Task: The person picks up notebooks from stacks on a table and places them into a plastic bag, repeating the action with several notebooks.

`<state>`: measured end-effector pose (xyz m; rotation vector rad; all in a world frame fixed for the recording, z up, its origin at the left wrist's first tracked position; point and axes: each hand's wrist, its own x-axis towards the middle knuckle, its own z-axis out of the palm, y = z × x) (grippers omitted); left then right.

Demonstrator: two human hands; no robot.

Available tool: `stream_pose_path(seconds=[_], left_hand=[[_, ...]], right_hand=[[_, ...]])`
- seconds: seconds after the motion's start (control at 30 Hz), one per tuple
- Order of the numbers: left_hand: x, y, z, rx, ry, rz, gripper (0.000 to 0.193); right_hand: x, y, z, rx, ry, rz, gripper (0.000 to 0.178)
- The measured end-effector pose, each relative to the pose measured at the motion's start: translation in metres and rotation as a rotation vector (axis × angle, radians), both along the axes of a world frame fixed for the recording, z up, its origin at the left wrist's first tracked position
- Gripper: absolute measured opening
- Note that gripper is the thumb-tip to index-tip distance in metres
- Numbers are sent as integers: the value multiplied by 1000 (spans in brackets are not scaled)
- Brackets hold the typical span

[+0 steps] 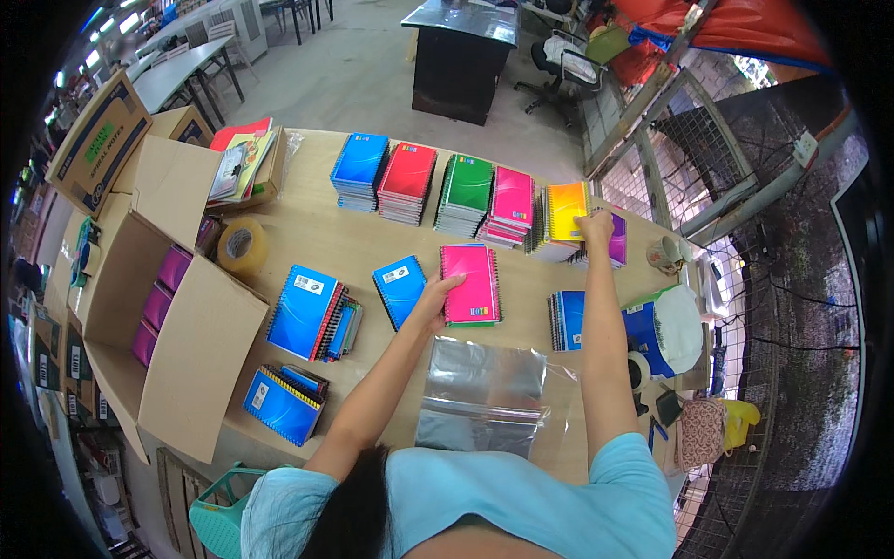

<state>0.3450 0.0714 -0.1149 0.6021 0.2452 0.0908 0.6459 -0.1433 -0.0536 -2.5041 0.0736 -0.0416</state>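
My left hand (436,300) grips the left edge of a pink spiral notebook (470,284), thumb on its cover; a green edge shows beneath it. At the far right, my right hand (596,226) pinches the lower corner of a yellow notebook (565,210) on top of a stack. A purple notebook pile (617,240) lies just right of that hand, partly hidden by it. Stacks of blue (359,160), red (407,170), green (467,184) and pink notebooks (510,196) line the far edge. A blue notebook (399,287) lies by my left wrist.
Clear plastic bags (484,387) lie in front of me. Blue notebook piles (304,307) sit left, another (566,320) right. An open carton (196,345) holding purple notebooks and a tape roll (242,245) stand left. A blue-and-white plastic pack (663,328) stands right.
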Motion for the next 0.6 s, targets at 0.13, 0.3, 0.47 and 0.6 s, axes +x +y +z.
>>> stream_pose_path(seconds=[0.13,0.3,0.47,0.6], left_hand=[[-14,4,-3,45,49,11,40],[-32,-1,-2,-254,-20,-46,54],[-70,-11,-6,-215,83,-10,52],[-84,-1,-17,-220,106,40,53]], right_hand=[[-63,-4,-3,512,-90,117,44],[-192,16,-13,971,276,306,37],[-233,49,4,399,-45,493,40],[-210,124,23,315,-279,833,36]])
